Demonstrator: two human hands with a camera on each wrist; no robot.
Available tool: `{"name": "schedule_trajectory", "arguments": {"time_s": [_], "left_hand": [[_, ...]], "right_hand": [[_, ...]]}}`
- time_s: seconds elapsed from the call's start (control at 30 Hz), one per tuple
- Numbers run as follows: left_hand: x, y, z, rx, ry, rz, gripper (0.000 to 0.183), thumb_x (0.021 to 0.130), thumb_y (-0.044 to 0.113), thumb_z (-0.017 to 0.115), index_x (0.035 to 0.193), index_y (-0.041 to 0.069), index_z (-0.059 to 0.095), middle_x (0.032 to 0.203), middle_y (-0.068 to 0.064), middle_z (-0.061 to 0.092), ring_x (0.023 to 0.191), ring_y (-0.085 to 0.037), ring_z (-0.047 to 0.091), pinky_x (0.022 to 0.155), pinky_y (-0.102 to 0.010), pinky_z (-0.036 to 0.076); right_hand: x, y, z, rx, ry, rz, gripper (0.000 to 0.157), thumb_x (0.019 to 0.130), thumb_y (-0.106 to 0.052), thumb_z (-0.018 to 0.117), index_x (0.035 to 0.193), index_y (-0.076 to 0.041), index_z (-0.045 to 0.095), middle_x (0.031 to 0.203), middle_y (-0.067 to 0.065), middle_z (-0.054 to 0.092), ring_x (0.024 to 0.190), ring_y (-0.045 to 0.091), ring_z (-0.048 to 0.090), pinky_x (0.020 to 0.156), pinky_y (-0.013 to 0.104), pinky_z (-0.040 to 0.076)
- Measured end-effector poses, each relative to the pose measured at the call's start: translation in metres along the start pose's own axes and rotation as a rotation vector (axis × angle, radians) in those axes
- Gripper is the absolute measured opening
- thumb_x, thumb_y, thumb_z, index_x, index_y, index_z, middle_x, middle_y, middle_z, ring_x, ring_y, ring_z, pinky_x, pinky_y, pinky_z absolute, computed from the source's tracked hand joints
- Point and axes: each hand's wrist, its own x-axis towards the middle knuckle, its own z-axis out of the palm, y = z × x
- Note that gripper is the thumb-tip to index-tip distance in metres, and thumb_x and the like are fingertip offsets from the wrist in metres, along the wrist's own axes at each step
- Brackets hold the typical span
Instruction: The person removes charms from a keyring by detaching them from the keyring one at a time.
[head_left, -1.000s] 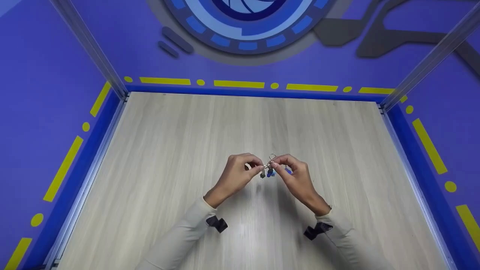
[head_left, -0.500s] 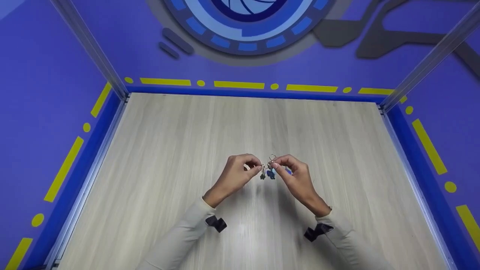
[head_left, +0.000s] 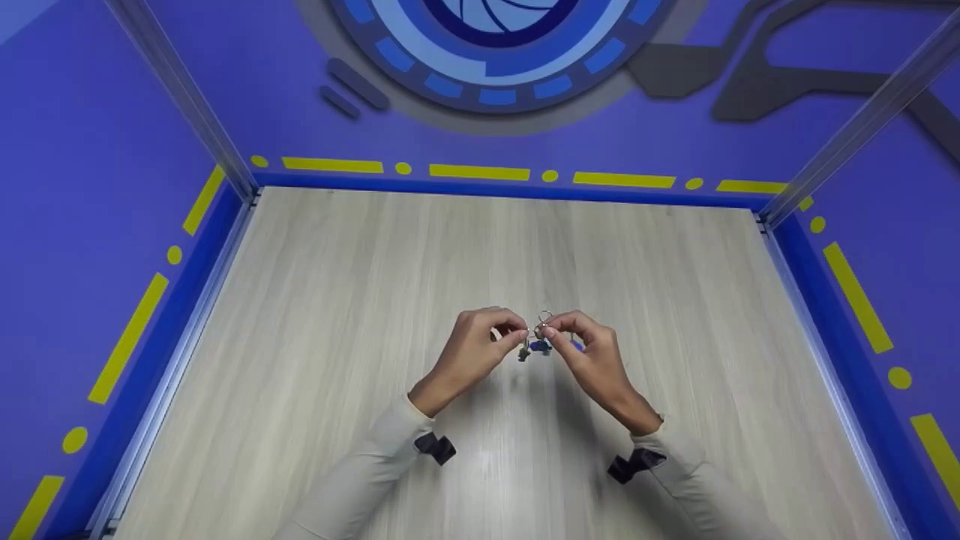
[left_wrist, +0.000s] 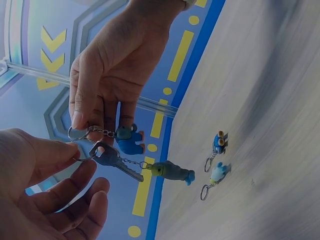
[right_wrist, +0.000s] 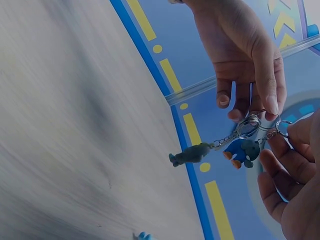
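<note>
1. Dangling charms [left_wrist: 131, 142] have swung slightly — hands nearly unmoved.
2. Left hand [head_left: 478, 343] pinches a key [left_wrist: 112, 157] ring; right hand [head_left: 596, 352] pinches a charm's ring.
3. Above table [head_left: 375, 262] — far, side edges well apart.

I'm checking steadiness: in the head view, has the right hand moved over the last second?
No: against the table's back edge, the right hand shows no clear shift.

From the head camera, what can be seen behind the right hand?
Behind the right hand, a blue patch shows between thumb and fingers; the hand covers the rest, so what it belongs to is unclear.
</note>
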Motion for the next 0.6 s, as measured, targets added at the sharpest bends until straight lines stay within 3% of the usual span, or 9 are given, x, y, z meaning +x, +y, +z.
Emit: {"name": "schedule_trajectory", "arguments": {"time_s": [0.6], "left_hand": [[-0.0036,-0.0072,0.0012,-0.151,0.065,-0.078,0.007,0.1,0.006,0.08,0.098,0.011,0.084,0.094,0.005,0.08,0.086,-0.009,0.072,0.077,-0.037,0.063]], "right_hand": [[-0.0024,0.0037,-0.0001,0.014,-0.023,-0.033,0.011,0.102,0.009,0.071,0.103,-0.002,0.075,0.108,0.008,0.079,0.106,0.025,0.075,0.101,0.027,0.056]]}}
